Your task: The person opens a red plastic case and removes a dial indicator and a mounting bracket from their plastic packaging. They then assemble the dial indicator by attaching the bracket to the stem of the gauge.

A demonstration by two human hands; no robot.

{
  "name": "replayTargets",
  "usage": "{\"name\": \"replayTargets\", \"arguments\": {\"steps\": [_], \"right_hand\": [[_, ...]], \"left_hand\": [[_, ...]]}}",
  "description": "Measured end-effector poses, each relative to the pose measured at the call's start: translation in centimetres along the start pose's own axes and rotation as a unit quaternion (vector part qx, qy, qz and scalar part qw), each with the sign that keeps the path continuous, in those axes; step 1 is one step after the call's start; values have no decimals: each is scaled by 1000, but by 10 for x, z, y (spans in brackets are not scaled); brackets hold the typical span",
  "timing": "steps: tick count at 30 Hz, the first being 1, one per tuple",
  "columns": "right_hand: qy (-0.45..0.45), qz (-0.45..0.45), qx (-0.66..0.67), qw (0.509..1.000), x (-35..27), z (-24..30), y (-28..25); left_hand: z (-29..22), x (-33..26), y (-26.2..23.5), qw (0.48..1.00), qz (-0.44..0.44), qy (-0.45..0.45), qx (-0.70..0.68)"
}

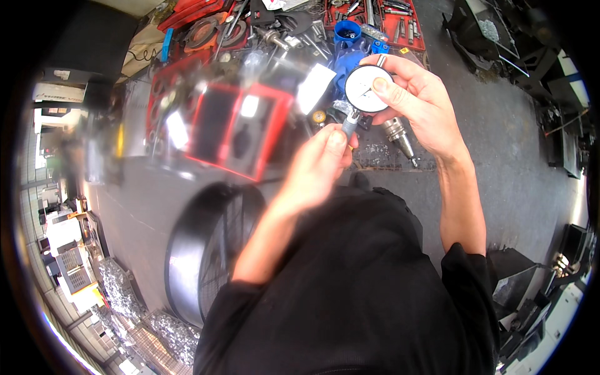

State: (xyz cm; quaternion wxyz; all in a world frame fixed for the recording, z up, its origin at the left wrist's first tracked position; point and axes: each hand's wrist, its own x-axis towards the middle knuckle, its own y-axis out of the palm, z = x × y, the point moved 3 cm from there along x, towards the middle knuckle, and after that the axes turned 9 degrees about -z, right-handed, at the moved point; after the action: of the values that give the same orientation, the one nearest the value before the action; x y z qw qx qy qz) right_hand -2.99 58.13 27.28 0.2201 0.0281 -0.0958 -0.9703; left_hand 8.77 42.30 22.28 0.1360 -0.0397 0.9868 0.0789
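Observation:
My right hand (420, 100) holds a round dial gauge (367, 89) with a white face, thumb across the dial's right edge. Its metal stem (351, 122) points down and left. My left hand (320, 164) pinches the lower end of that stem between thumb and fingers. Both hands are raised in front of my chest, above the workshop floor. An open red case (237, 128) with dark foam cut-outs lies blurred to the left of the hands.
A blue cylindrical part (347, 37) and several metal tools on red trays (400, 25) lie at the top. A tapered metal tool holder (400, 139) lies below the gauge. A large round fan (209, 250) stands lower left, with metal swarf (156, 325) beside it.

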Motion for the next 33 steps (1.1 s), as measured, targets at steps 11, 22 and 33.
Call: {"name": "replayTargets", "arguments": {"steps": [11,22,33], "right_hand": [[7,7,-5,1000,0,2,-1],[18,-106,-48,993,-13,-21,-1],[87,-49,-91,991,-31,-75,9]], "left_hand": [[2,0,0,999,17,-9,-28],[-1,10,-10,988,9,-38,-148],[-18,42,-25,980,10,13,-198]]}}
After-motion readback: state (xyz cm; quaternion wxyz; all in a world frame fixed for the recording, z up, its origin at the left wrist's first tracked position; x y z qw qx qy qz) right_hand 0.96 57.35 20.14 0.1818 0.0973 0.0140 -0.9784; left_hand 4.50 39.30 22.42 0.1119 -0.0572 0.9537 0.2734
